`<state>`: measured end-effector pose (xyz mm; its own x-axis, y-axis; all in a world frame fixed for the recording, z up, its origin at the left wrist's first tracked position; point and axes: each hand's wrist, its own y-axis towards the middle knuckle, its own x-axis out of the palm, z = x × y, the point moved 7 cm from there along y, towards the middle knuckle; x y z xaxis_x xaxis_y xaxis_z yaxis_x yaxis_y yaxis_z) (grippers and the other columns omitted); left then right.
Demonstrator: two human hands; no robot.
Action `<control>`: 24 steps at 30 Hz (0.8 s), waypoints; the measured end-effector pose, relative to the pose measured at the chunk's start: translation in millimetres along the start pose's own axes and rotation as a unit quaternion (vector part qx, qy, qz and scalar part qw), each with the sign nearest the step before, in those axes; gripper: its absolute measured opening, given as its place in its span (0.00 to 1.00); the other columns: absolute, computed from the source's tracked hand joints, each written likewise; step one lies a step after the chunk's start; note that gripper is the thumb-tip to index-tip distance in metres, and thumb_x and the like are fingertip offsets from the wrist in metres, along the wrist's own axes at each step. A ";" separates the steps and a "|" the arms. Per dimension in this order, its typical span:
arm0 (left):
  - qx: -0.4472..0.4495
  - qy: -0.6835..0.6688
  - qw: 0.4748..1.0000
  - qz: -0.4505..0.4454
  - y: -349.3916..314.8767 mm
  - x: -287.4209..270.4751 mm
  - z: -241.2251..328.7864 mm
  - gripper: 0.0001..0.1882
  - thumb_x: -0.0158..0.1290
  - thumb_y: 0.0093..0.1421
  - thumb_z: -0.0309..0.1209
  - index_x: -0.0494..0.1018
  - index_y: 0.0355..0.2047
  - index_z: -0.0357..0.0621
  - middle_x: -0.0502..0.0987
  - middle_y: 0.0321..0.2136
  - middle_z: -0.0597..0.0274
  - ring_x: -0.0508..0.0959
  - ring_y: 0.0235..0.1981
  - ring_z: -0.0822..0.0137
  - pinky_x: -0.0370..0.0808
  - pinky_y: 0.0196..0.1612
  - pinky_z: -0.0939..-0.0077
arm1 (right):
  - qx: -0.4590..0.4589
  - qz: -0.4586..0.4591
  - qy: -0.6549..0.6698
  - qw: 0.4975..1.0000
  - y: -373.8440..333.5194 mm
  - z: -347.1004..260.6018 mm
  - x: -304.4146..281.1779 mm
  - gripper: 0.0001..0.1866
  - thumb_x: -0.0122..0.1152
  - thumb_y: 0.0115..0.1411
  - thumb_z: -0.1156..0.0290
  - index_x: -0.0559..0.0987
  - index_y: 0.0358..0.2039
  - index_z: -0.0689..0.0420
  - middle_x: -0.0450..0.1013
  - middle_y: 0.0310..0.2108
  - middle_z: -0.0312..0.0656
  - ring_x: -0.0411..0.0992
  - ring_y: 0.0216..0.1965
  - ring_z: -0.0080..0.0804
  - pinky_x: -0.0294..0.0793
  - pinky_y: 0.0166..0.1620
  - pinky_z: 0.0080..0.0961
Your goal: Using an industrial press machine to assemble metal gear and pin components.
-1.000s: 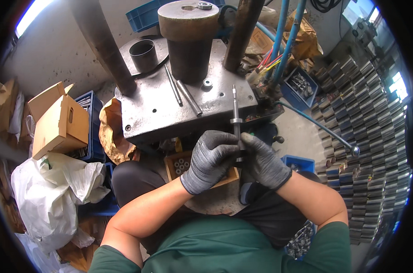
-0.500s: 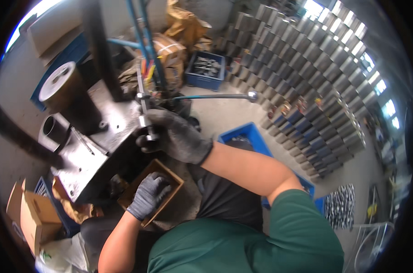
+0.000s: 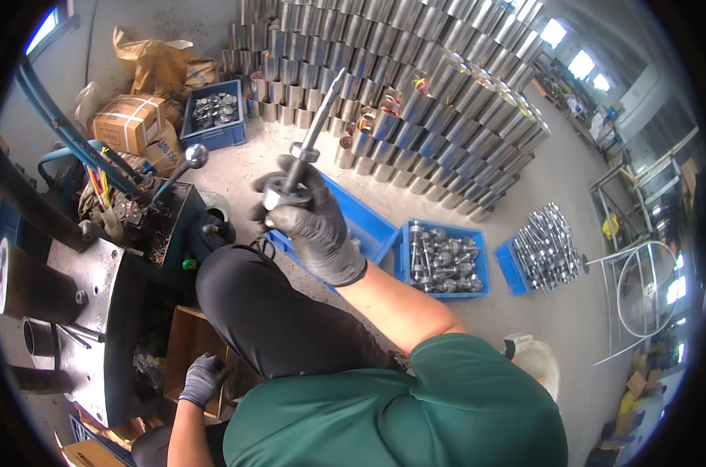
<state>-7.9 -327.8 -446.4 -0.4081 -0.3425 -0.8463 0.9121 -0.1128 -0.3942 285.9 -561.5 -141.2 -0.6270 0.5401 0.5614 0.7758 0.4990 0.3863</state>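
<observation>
Upright and slightly tilted, a metal shaft (image 3: 315, 124) with a round collar and a wider disc-like end is held in my right hand (image 3: 315, 233). The gloved fingers wrap round its lower end, and the thin tip points up and away. My left hand (image 3: 203, 380), also in a grey glove, is low at the brown box (image 3: 183, 342) beside my knee. Its fingers look curled over the box's inside. What they hold, if anything, is hidden.
A steel machine plate (image 3: 88, 350) with dark cylinders stands at left, near a ball-ended lever (image 3: 195, 156). Blue bins (image 3: 444, 294) with metal shafts lie ahead on the right. Stacked metal tubes (image 3: 415, 117) fill the back. A white bucket (image 3: 536, 362) is at right.
The view has swung right, so the machine sits farther left. My right hand has carried the shaft away from the machine, over the blue bin. My left hand stays by the brown box.
</observation>
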 end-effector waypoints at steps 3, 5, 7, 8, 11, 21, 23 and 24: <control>-0.052 -0.005 0.998 -0.031 -6.2 36.6 -28.4 0.20 0.62 0.56 0.47 0.83 0.40 0.45 0.81 0.41 0.49 0.80 0.45 0.46 0.75 0.53 0.54 | 0.099 0.158 -0.025 0.982 -26.8 25.7 -97.1 0.30 0.65 0.59 0.72 0.68 0.62 0.51 0.76 0.47 0.44 0.80 0.42 0.37 0.83 0.41 0.31; -0.058 -0.014 0.997 -0.041 -14.1 47.6 -36.9 0.20 0.62 0.55 0.47 0.83 0.40 0.45 0.81 0.41 0.48 0.80 0.46 0.47 0.75 0.53 0.55 | 0.157 0.258 -0.013 0.953 -54.9 47.0 -157.3 0.24 0.64 0.60 0.70 0.71 0.56 0.54 0.77 0.42 0.41 0.80 0.40 0.34 0.84 0.40 0.31; -0.066 -0.023 0.996 -0.048 -20.3 56.2 -46.7 0.20 0.62 0.55 0.47 0.83 0.39 0.44 0.81 0.42 0.47 0.80 0.46 0.47 0.75 0.54 0.55 | 0.178 0.369 -0.002 0.912 -97.6 75.5 -225.7 0.17 0.64 0.59 0.70 0.75 0.49 0.55 0.77 0.36 0.39 0.79 0.37 0.31 0.83 0.36 0.31; -0.067 -0.018 0.997 -0.046 -23.6 59.9 -51.5 0.20 0.62 0.55 0.46 0.83 0.40 0.44 0.81 0.42 0.46 0.80 0.47 0.47 0.76 0.54 0.55 | 0.182 0.432 0.006 0.883 -121.9 91.8 -260.5 0.14 0.64 0.59 0.70 0.77 0.45 0.55 0.77 0.34 0.38 0.79 0.35 0.29 0.83 0.33 0.30; -0.118 -0.033 0.991 -0.058 -22.5 40.4 -36.8 0.21 0.63 0.54 0.46 0.83 0.41 0.43 0.81 0.42 0.45 0.80 0.47 0.47 0.76 0.55 0.56 | 0.207 0.565 -0.131 0.788 -193.1 94.4 -346.2 0.10 0.64 0.56 0.75 0.79 0.40 0.53 0.77 0.32 0.37 0.77 0.32 0.27 0.80 0.27 0.28; -0.192 -0.058 0.976 -0.081 -30.8 26.9 -35.3 0.21 0.62 0.55 0.45 0.82 0.41 0.42 0.82 0.41 0.43 0.81 0.46 0.46 0.77 0.54 0.57 | 0.291 0.550 -0.550 0.558 -314.7 -27.3 -501.9 0.17 0.71 0.51 0.67 0.82 0.42 0.58 0.79 0.27 0.43 0.77 0.30 0.41 0.76 0.35 0.41; -0.121 -0.055 0.988 -0.080 5.3 50.9 -37.5 0.21 0.62 0.56 0.45 0.82 0.41 0.42 0.82 0.40 0.42 0.82 0.46 0.46 0.77 0.53 0.57 | 0.184 0.475 -0.708 0.490 -363.3 -91.4 -557.3 0.25 0.72 0.54 0.58 0.82 0.52 0.50 0.81 0.38 0.58 0.80 0.44 0.56 0.77 0.46 0.45; -0.163 -0.028 0.984 -0.068 -55.4 42.9 -59.9 0.21 0.62 0.56 0.45 0.82 0.41 0.42 0.83 0.40 0.42 0.82 0.46 0.47 0.77 0.53 0.57 | 0.318 0.417 -0.727 0.444 -307.5 -20.8 -511.5 0.22 0.72 0.57 0.63 0.82 0.51 0.54 0.83 0.43 0.47 0.80 0.42 0.33 0.77 0.44 0.33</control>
<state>-78.3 -280.5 -482.3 -0.5148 -0.3966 -0.7601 0.7838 0.1414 -0.6047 369.5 -1005.3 -531.9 0.1156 0.3521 -0.9288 0.8942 -0.4440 -0.0570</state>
